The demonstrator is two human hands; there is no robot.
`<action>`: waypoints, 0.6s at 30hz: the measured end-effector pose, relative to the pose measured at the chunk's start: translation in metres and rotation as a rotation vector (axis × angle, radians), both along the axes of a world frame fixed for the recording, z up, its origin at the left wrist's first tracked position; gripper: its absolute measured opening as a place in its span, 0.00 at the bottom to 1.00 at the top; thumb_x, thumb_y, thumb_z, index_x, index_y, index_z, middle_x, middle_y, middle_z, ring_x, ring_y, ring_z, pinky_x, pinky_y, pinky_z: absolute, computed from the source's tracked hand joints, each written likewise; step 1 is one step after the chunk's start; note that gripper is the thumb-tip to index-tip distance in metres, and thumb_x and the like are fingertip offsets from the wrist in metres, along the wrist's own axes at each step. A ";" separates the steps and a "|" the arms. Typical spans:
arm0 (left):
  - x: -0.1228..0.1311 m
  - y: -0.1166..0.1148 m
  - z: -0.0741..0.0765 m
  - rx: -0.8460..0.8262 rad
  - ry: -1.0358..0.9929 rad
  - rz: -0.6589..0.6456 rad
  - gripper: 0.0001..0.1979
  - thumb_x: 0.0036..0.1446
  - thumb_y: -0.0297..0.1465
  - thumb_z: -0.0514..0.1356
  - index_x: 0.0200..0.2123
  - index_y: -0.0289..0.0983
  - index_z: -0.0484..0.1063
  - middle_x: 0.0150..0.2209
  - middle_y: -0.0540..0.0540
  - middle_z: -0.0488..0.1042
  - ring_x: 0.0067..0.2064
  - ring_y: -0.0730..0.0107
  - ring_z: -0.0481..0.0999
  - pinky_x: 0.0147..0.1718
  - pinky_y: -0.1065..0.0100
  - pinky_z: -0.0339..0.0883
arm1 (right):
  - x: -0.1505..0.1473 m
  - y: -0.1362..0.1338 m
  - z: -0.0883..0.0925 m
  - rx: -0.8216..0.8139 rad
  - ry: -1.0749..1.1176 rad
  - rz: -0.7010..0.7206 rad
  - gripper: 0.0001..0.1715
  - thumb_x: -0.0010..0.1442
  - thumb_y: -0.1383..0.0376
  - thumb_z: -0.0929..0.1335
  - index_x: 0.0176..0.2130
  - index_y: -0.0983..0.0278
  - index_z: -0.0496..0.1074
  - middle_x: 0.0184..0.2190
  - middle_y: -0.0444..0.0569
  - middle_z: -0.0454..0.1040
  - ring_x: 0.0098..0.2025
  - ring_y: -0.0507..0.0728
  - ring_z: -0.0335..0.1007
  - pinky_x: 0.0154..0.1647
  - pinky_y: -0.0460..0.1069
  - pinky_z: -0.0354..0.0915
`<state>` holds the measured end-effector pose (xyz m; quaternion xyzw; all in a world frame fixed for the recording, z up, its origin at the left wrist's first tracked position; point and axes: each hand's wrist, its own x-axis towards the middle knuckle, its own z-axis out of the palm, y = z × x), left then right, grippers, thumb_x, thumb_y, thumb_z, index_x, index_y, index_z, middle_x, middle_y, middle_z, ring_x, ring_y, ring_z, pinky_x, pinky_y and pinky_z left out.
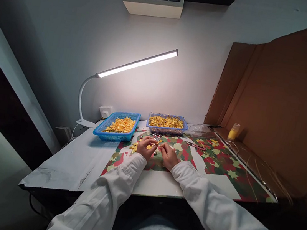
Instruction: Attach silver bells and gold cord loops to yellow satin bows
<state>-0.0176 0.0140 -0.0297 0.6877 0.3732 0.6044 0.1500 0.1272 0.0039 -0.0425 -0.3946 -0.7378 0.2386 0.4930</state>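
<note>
Over the middle of the patterned table mat, my left hand [146, 149] pinches a small piece of yellow ribbon [154, 142]. My right hand [169, 156] is close beside it on the right, thumb and fingers pressed together. Whatever sits in that pinch is too small to make out. Just beyond my hands lies a cluster of small shiny silvery pieces [156, 135]. More yellow ribbon pieces [133, 147] rest on the mat to the left of my left hand, partly hidden by it.
A blue basket [112, 136] of yellow ribbon pieces stands at the left. Behind my hands, another basket [165, 130] holds golden looped pieces. A lit lamp [138, 64] reaches overhead. Pinkish-handled scissors or snips [196, 146], a small yellow bottle [234, 131] and a cardboard panel [283, 104] are at right.
</note>
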 end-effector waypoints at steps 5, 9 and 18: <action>-0.001 0.009 -0.014 -0.118 -0.026 -0.095 0.11 0.59 0.34 0.56 0.41 0.33 0.69 0.41 0.44 0.72 0.38 0.69 0.74 0.36 0.62 0.71 | 0.001 0.001 -0.001 -0.016 0.018 -0.005 0.13 0.63 0.61 0.63 0.44 0.67 0.68 0.40 0.49 0.72 0.37 0.53 0.70 0.38 0.51 0.69; -0.005 0.017 -0.026 -0.200 -0.022 -0.109 0.14 0.59 0.34 0.55 0.46 0.34 0.67 0.44 0.43 0.71 0.40 0.67 0.73 0.38 0.60 0.71 | 0.000 0.003 -0.004 -0.038 0.040 -0.009 0.14 0.63 0.61 0.64 0.45 0.67 0.68 0.42 0.50 0.71 0.39 0.54 0.70 0.39 0.53 0.69; -0.004 0.019 -0.033 -0.216 0.079 -0.104 0.13 0.59 0.34 0.55 0.46 0.35 0.68 0.44 0.43 0.71 0.40 0.67 0.73 0.38 0.61 0.71 | -0.005 0.008 -0.011 -0.084 0.098 -0.005 0.15 0.63 0.61 0.64 0.47 0.66 0.67 0.44 0.50 0.70 0.41 0.55 0.70 0.41 0.53 0.69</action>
